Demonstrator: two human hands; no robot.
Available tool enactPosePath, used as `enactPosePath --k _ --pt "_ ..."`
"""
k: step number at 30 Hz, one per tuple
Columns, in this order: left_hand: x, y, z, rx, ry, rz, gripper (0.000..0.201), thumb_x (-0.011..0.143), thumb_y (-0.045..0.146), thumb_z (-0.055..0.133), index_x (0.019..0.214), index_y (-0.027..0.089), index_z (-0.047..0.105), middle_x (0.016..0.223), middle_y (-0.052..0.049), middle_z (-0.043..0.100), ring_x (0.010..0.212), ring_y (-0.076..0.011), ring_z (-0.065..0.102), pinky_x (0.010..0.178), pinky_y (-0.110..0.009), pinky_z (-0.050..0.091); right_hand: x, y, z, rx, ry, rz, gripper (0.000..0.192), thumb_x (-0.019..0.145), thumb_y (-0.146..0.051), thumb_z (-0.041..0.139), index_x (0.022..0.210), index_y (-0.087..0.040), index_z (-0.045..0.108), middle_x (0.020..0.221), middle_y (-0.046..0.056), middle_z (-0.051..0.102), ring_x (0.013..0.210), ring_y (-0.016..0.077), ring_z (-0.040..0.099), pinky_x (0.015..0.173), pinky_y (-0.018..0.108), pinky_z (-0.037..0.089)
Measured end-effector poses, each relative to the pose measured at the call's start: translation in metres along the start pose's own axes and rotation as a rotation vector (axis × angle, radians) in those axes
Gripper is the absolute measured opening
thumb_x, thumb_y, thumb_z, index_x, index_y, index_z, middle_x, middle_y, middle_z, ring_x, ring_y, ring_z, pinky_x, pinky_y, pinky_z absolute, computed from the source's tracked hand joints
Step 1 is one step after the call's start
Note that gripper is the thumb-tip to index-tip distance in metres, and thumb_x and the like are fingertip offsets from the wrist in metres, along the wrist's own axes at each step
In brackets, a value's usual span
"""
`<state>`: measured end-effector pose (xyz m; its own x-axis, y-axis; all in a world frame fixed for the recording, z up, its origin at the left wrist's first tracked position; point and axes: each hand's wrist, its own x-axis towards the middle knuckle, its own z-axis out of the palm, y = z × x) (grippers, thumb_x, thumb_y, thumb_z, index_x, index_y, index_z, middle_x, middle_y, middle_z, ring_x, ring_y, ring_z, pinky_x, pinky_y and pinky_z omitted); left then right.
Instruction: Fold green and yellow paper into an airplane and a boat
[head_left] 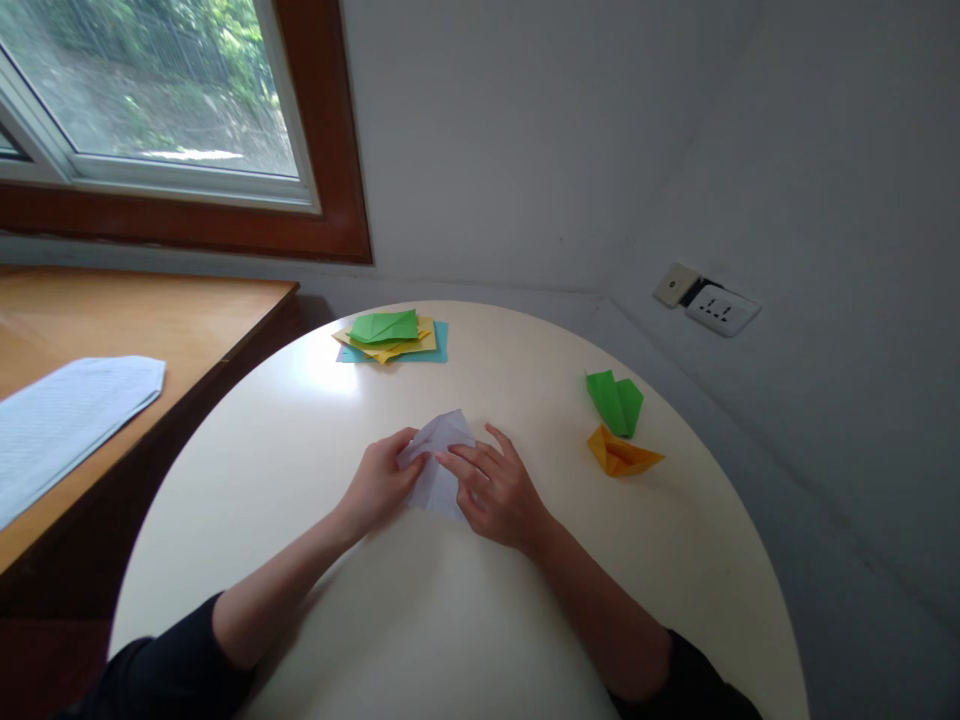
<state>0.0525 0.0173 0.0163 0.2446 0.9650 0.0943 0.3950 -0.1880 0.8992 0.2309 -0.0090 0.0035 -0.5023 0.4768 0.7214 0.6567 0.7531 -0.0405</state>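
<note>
A pale, whitish sheet of folded paper [436, 486] is held up over the middle of the round table. My left hand [382, 482] grips its left edge, thumb in front and fingers behind. From the right, my right hand [495, 487] touches the paper with its fingers bent and apart; one finger is raised. I cannot tell whether its thumb, partly hidden, pinches the sheet. Off to the right lie a green folded paper piece [616, 404] and an orange paper boat [621, 457], close together.
The round white table [300, 540] bears a stack of green, yellow and blue papers [390, 335] at its far edge. A wooden desk [225, 310] on the left holds white sheets [75, 415]. A wall socket [721, 310] is at the right, a window [165, 90] at upper left.
</note>
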Motion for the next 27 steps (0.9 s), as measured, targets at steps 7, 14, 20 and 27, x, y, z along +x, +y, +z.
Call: enactPosePath --k 7,14,20,27 --pt "0.001 -0.005 -0.001 0.064 0.099 0.033 0.023 0.079 0.027 0.046 0.091 0.015 0.062 0.080 -0.004 0.069 0.069 -0.0151 0.060 0.060 -0.022 0.045 -0.003 0.002 0.001 0.028 0.236 0.190 0.046 0.075 -0.014 0.055 0.118 -0.023 0.043 0.105 0.010 0.058 0.103 0.0227 0.056 0.089 0.045 0.046" --pt "0.001 -0.004 0.001 0.222 0.158 0.060 0.027 0.084 0.027 0.039 0.087 0.015 0.063 0.067 -0.001 0.065 0.058 -0.0131 0.055 0.055 -0.021 0.040 -0.010 0.006 0.012 0.263 0.061 0.597 0.043 0.082 -0.024 0.049 0.123 -0.020 0.036 0.076 0.000 0.059 0.060 0.0120 0.057 0.057 0.023 0.049" --pt "-0.005 -0.001 0.008 0.221 0.030 0.039 0.032 0.085 0.030 0.035 0.084 0.015 0.064 0.068 -0.002 0.065 0.059 -0.0140 0.054 0.055 -0.022 0.039 -0.009 0.004 0.011 0.345 -0.039 0.682 0.045 0.083 -0.022 0.044 0.127 -0.020 0.034 0.073 -0.002 0.059 0.054 0.0104 0.055 0.055 0.021 0.046" --pt "-0.006 -0.001 0.012 0.104 -0.062 -0.032 0.036 0.084 0.034 0.037 0.084 0.013 0.066 0.071 -0.004 0.067 0.063 -0.0168 0.056 0.057 -0.025 0.042 -0.007 0.004 0.010 0.301 -0.088 0.714 0.044 0.082 -0.021 0.043 0.126 -0.018 0.038 0.066 -0.003 0.056 0.054 0.0122 0.056 0.055 0.021 0.045"
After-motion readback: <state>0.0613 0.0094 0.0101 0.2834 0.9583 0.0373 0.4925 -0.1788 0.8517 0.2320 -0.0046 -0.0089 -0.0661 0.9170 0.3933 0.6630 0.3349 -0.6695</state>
